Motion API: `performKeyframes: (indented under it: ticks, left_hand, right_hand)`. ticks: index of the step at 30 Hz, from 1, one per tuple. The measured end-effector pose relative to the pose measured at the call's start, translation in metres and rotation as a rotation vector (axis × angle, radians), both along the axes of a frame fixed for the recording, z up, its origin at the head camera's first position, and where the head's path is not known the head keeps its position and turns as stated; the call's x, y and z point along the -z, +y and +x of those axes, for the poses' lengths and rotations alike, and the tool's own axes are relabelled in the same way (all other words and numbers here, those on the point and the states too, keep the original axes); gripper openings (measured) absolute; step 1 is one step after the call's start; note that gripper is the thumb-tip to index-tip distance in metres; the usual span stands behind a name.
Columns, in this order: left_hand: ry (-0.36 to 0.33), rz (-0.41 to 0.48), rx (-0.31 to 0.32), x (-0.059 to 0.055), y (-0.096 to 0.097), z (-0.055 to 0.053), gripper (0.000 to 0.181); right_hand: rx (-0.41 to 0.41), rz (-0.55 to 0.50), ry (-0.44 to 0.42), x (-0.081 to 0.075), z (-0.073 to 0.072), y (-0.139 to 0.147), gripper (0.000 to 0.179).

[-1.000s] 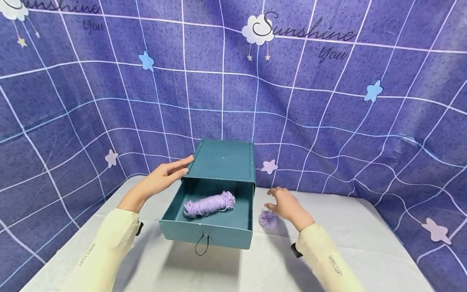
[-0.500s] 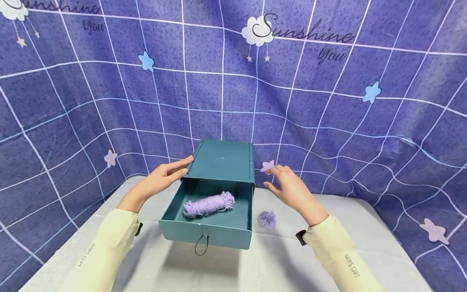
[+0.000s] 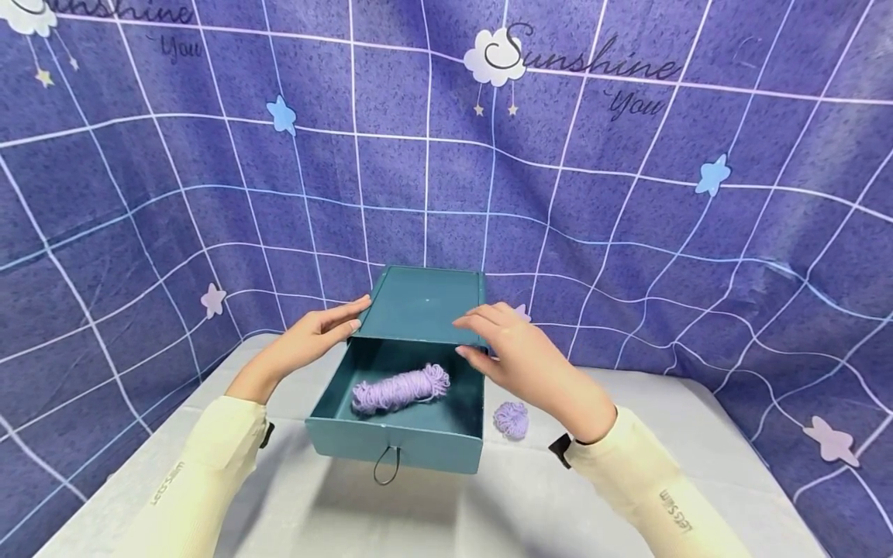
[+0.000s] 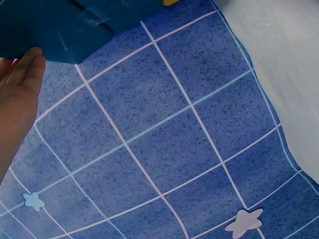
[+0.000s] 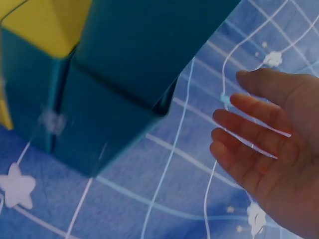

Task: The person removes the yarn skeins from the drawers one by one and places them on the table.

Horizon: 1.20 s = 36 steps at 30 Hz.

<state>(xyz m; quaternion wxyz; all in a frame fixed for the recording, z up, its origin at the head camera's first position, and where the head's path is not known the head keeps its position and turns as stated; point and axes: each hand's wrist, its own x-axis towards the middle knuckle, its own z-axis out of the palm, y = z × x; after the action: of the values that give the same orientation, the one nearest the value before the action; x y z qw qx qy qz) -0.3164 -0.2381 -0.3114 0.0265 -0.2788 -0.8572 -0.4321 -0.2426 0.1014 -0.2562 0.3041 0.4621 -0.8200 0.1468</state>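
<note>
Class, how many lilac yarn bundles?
2: a long lilac yarn bundle in the open teal drawer, a round one right of it on white cloth. Others could hide inside.

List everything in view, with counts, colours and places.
box: one, teal, on the table
drawer: one, teal, pulled open at the box's front
loop pull: one, dark, on the drawer front
long yarn bundle: one, lilac, inside the drawer
small yarn bundle: one, lilac, on the table, right of the drawer
yellow surface: count unclear, yellow, beside the teal in the right wrist view
table: one, white, under the box
patterned backdrop: one, purple-blue, behind the table
left hand: one, at the box's left side
right hand: one, near the box's front right corner
sleeves: two, cream, on the arms
</note>
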Motion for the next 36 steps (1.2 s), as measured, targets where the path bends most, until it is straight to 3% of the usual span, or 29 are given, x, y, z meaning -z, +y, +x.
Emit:
performKeyframes:
  ticks: [7,11,15,21,36]
  left_hand:
    - [-0.011,0.015,0.009,0.002,0.000,-0.002,0.052]
    - [-0.014,0.016,0.012,0.002,0.000,-0.002,0.052]
    - [-0.011,0.016,0.016,0.001,0.001,-0.001,0.052]
    - [-0.008,0.021,0.019,0.001,0.001,0.000,0.052]
    - [-0.006,0.024,0.010,0.002,-0.001,0.000,0.051]
  right_hand:
    - [-0.193,0.093,-0.155,0.006,0.000,-0.023,0.030]
    - [-0.245,0.181,-0.279,0.014,-0.005,-0.032,0.036]
    - [-0.231,0.249,-0.341,0.022,-0.011,-0.038,0.040]
    - [-0.197,0.329,-0.314,0.032,-0.017,-0.047,0.044]
    - [-0.123,0.395,-0.375,0.031,-0.015,-0.054,0.036]
